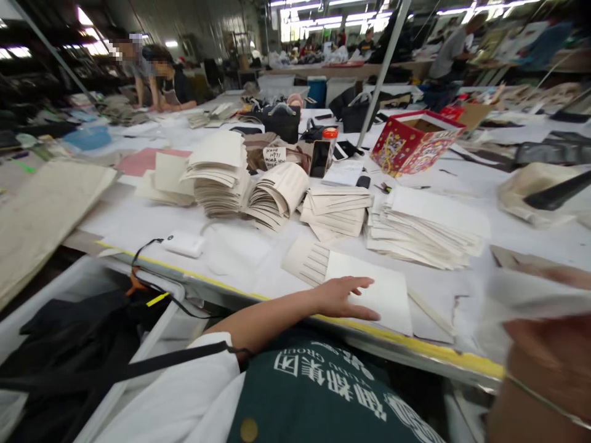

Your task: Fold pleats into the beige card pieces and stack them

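My left hand (346, 298) lies over a white rectangular piece (385, 304) at the table's front edge, its fingers apart. Partly under that piece is a cream piece with dark stripes (305, 261). A narrow cream strip (431, 312) lies just right of them. At the far right, my right hand (551, 351) is smeared by motion and cut off by the frame. Its thumb and fingers seem closed around a thin white sheet (517, 301), also blurred.
Stacks of cream pieces (219, 178) (422, 224) stand along the table behind my left hand. A red patterned box (410, 144), a phone (319, 159) and a white power bank (184, 243) lie about. A bin of black cloth (78, 332) stands at lower left. People work farther back.
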Demonstrator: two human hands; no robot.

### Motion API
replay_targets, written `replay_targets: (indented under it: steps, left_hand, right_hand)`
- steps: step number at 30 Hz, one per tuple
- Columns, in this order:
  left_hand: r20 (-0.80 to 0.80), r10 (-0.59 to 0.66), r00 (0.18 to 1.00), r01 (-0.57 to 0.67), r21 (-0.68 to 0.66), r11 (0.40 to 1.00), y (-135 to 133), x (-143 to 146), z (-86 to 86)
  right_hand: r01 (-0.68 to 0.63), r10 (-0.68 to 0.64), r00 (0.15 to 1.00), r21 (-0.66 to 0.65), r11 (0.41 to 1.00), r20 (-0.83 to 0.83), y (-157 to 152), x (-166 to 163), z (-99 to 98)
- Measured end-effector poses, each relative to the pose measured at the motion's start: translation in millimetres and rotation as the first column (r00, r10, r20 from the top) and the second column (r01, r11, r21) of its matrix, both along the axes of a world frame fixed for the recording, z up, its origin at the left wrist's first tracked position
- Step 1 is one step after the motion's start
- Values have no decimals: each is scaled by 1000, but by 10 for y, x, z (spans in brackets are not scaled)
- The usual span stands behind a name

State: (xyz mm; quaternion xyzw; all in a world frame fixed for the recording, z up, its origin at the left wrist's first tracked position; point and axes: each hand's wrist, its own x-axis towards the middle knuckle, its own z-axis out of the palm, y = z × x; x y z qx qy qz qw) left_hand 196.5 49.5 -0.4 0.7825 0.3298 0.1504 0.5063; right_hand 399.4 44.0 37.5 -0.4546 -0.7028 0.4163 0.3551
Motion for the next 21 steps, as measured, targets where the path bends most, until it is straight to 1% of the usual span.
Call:
replay_targets:
  steps: [1,2,3,4,5,6,7,8,9,10,11,12,13,15,16,17,18,19,20,21]
  left_hand:
    - [165,49,985,-23,-160,987,-35,-53,65]
    - [286,127,950,-40,-293,955,-81,-118,127]
    - [353,219,910,-71,-387,919,-133,-193,183]
    - [372,311,875,-129,-439,889,-189,-279,227]
    - [350,406,844,-222,-461,859,-243,-377,258]
    - [314,474,823,-309,-453,836,-289,-486,272]
    - [272,523,808,-382,-434,816,-323,-608,270]
    - [220,577,787,-448,-440,778,-340,-745,254]
    - [173,655,735,-531,-453,716,-336,-898,229]
    - [148,731,666,-618,-440,652,-309,-1069,199]
    - [133,792,596,-702,-393,594,-260,-1258,169]
    - [133,850,509,-795,-306,524,-191,-1466,145]
    - [126,890,438,-868,-197,455,-108,-1687,128]
    - [77,937,340,-940,50,337,73,-2146,116]
    - [23,954,298,-939,189,289,156,-2362,118]
    - [-59,963,263,-901,342,267,226,-2552,120]
    - [-164,948,274,-827,463,319,278,-2701,122]
    - [-226,932,285,-739,567,363,309,-2799,120]
    - [-248,921,301,-643,661,388,320,-2837,114]
    - [-220,918,331,-551,744,377,312,-2811,104]
  right_hand:
    - [-16,16,1000,6,1000,7,-24,-159,-37]
    - [-33,32,999,14,999,14,-60,-325,-62]
    - [-48,47,999,30,998,24,-105,-497,-78]
    - [-79,75,995,60,995,61,-156,-673,-86]
    - [-122,109,988,122,985,111,-205,-842,-89]
    - [-166,141,979,174,971,146,-247,-995,-91]
    - [-244,209,961,200,949,180,-278,-1122,-97]
    - [-313,266,940,228,922,214,-297,-1213,-111]
    - [-375,317,916,244,894,247,-308,-1263,-136]
    - [-417,347,895,253,873,279,-314,-1272,-173]
    - [-427,343,886,261,866,313,-319,-1241,-223]
    - [-405,304,887,267,874,348,-326,-1176,-285]
    - [-352,232,893,274,895,387,-337,-1082,-358]
    - [-210,50,873,282,936,485,-369,-840,-525]
    - [-140,-39,839,284,948,543,-387,-708,-614]
    - [-76,-115,790,282,956,602,-408,-580,-701]
    - [-21,-173,733,277,961,657,-430,-462,-784]
    - [23,-216,675,273,962,706,-454,-359,-858]
    - [52,-246,622,274,960,743,-479,-276,-922]
    - [64,-265,581,281,957,769,-503,-214,-975]
